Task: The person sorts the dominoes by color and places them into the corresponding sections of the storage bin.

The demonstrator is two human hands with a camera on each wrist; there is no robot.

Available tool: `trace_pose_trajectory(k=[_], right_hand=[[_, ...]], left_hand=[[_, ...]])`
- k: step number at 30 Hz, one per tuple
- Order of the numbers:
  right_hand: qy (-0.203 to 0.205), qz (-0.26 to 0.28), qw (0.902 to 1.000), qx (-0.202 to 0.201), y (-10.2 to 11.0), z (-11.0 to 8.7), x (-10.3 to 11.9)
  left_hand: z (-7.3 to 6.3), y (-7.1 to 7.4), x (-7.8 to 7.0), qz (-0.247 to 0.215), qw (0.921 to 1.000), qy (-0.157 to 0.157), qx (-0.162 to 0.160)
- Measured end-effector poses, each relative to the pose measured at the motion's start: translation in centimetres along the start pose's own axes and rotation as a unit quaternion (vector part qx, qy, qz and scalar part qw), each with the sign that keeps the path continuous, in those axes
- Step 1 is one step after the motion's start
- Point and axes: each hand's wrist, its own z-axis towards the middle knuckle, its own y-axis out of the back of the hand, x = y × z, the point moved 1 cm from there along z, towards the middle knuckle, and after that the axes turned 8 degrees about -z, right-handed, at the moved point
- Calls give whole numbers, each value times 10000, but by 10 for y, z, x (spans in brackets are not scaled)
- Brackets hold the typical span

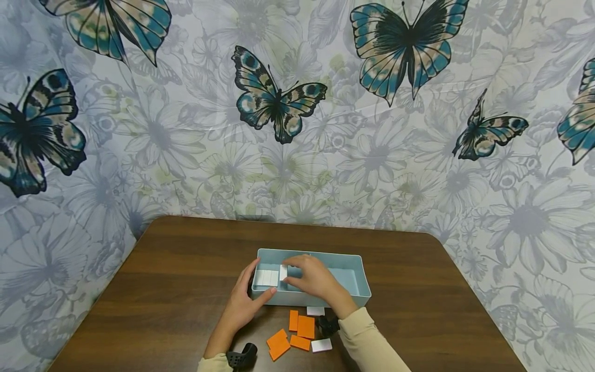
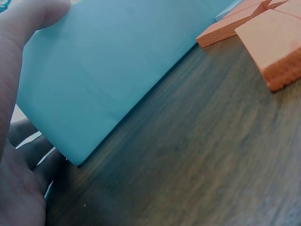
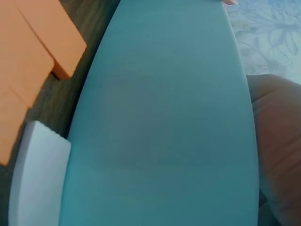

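Light blue rectangular box: we see this smooth, plastic-looking open box (image 1: 316, 299) on the brown wood-grain desk (image 1: 418, 310), lengthwise before both hands, presumably so that each reaches it easily.
Left hand: our left hand (image 1: 243, 304) spans the corner nearest it, thumb at the near wall and fingers around the outside of the end; we judge that this grip steadies the box.
Right hand: our right hand (image 1: 316, 276) reaches over the near wall, thumb and fingers pinching a small white rectangular block (image 1: 283, 272) inside; the two hands are apart.
Pinched block: it appears to stand on edge, just beside the packed pieces, probably because a fingertip hold on its faces suits such a tight spot; whether it touches them, we cannot tell.
Packed pieces: flat white blocks (image 1: 267, 278) lie side by side in the box, at the end by our left hand, likely gathered there to leave the rest of the floor bare below our right hand.
Orange pieces: several flat orange rectangular blocks (image 1: 306, 326) lie loosely on the desk between our wrists, within easy reach, we think.
Loose white pieces: one white block (image 1: 315, 311) lies against or close by the near wall, and another white piece (image 1: 321, 345) lies beside the orange ones, both near our right wrist.
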Motion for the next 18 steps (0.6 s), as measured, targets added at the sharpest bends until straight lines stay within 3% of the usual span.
trace_pose_trajectory(k=[18], right_hand=[[-313,-671,9956,581,-2,13,9]], left_hand=[[0,0,1,-101,9999,-70,16]])
